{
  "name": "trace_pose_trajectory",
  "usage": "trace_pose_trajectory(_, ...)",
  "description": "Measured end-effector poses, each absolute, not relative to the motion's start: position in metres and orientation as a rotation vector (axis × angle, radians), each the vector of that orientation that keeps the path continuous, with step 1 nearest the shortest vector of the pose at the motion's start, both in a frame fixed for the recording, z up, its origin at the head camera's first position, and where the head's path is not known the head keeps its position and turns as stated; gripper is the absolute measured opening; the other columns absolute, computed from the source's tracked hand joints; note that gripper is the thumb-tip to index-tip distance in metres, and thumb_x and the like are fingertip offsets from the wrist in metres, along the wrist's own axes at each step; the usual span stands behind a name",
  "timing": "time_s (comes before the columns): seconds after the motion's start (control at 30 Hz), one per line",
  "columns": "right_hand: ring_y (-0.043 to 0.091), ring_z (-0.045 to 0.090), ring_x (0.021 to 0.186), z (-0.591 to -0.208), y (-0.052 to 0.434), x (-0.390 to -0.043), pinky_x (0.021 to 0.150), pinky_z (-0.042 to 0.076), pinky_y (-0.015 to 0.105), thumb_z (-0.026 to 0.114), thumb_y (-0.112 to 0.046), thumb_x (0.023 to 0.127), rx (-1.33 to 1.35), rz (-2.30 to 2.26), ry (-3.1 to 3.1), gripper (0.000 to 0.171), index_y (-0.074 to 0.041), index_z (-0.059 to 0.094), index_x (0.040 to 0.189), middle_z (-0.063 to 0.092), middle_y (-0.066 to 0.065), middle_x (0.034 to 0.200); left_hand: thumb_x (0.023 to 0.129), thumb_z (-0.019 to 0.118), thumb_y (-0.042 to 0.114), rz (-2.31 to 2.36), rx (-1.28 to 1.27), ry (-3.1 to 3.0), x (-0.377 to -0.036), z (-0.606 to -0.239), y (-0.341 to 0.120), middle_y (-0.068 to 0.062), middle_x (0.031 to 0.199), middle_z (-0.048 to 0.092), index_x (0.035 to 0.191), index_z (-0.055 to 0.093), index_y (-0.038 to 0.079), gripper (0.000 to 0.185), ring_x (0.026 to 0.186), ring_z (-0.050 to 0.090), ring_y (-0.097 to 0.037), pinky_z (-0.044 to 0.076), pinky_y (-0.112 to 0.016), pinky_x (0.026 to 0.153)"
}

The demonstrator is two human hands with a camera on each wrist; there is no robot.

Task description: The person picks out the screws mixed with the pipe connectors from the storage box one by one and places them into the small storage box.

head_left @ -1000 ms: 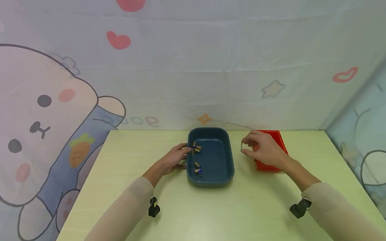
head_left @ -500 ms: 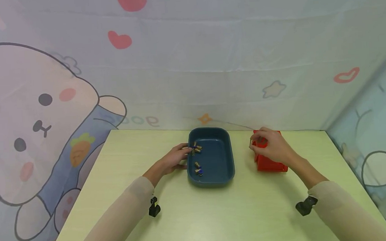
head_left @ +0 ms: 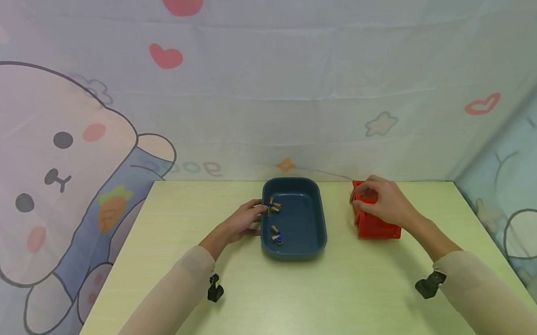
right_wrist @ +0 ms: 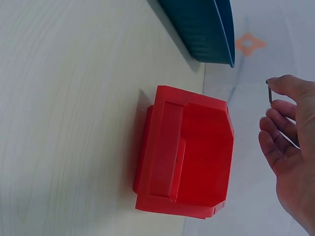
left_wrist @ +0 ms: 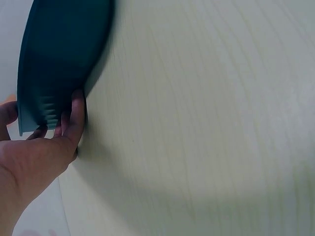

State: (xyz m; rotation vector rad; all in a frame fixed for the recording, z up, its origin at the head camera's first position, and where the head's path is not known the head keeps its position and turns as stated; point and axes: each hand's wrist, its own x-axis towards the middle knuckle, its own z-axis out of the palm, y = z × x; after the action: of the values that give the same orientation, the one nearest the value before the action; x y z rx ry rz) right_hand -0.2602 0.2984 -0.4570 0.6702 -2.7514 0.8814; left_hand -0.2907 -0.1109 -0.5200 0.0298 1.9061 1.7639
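left hand [head_left: 241,221] grips blue tray [head_left: 300,237] rim at 9 o'clock | right hand [right_wrist: 290,142] pinches small metal piece [right_wrist: 269,93] over red bin [right_wrist: 189,152] | few pieces [head_left: 274,221] left in tray, sorting seemingly near done

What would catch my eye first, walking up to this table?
Probably the bright red bin at the table's right, with the right hand poised over it pinching a small dark piece. Next, the dark teal tray at the centre, holding a few small brass pieces, its left rim held by the left hand.
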Motion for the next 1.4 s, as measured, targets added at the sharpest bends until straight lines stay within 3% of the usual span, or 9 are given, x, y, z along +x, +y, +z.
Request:
trace_pose_trajectory(0.23,0.025,0.063,0.092,-0.457,0.306,-0.261,0.081,0.056,0.049,0.082,-0.017,0.095,0.642,0.871,-2.764,0.026,0.000,0.075,0.113,0.066,0.006,0.103,0.112,0.053,0.030,1.754,0.031,1.915,-0.290,-0.519,-0.111,-0.019,0.154,0.054,0.165,0.034,0.012,0.059,0.146,0.048,-0.036,0.061,-0.044,0.090)
trace_pose_trajectory(0.53,0.026,0.064,0.093,-0.459,0.318,-0.263,0.079,0.055,0.041,0.083,-0.017,0.094,0.597,0.839,-2.770,0.024,-0.003,0.075,0.111,0.068,0.006,0.102,0.112,0.053,0.029,1.764,0.023,1.923,-0.289,-0.519,-0.110,-0.019,0.153,0.055,0.165,0.034,0.011,0.059,0.145,0.050,-0.036,0.061,-0.041,0.086)
trace_pose_trajectory(1.0,0.030,0.064,0.091,-0.473,0.338,-0.266,0.081,0.054,0.046,0.081,-0.015,0.094,0.521,0.791,-2.825,0.024,0.002,0.075,0.110,0.067,0.011,0.101,0.112,0.052,0.030,1.767,0.022,1.920,-0.289,-0.520,-0.111,-0.019,0.152,0.055,0.165,0.034,0.010,0.059,0.144,0.050,-0.036,0.061,-0.044,0.089)
trace_pose_trajectory(1.4,0.029,0.064,0.091,-0.491,0.343,-0.266,0.081,0.055,0.044,0.082,-0.015,0.093,0.478,0.822,-2.837,0.025,0.002,0.074,0.110,0.069,0.011,0.101,0.113,0.052,0.030,1.768,0.022,1.917,-0.288,-0.519,-0.110,-0.018,0.154,0.054,0.164,0.035,0.012,0.057,0.145,0.049,-0.036,0.060,-0.046,0.092)
